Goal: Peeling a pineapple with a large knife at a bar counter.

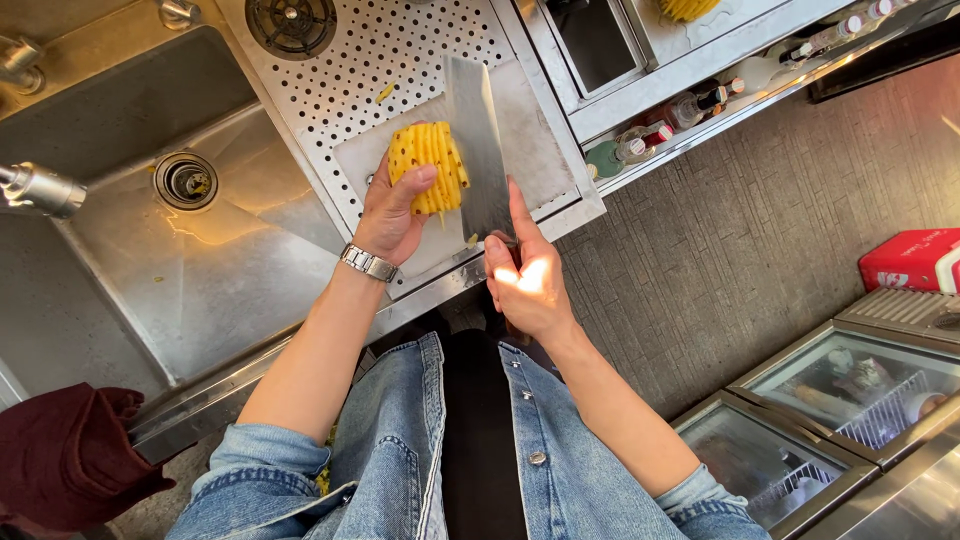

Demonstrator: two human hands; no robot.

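A peeled yellow pineapple [432, 160], cut into slices still standing together, sits on a grey cutting board [530, 130]. My left hand [392, 212], with a metal watch at the wrist, holds the near side of the pineapple. My right hand [528, 280] grips the handle of a broad steel cleaver [478, 140]. The blade lies against the right side of the pineapple and points away from me.
A steel sink [180, 250] with a drain lies to the left, a faucet [40, 190] over its left edge. A perforated steel drainboard [370, 50] surrounds the board. Bottles [680, 115] line a shelf at right. Glass-topped freezers [830, 400] and a red box [915, 258] stand lower right.
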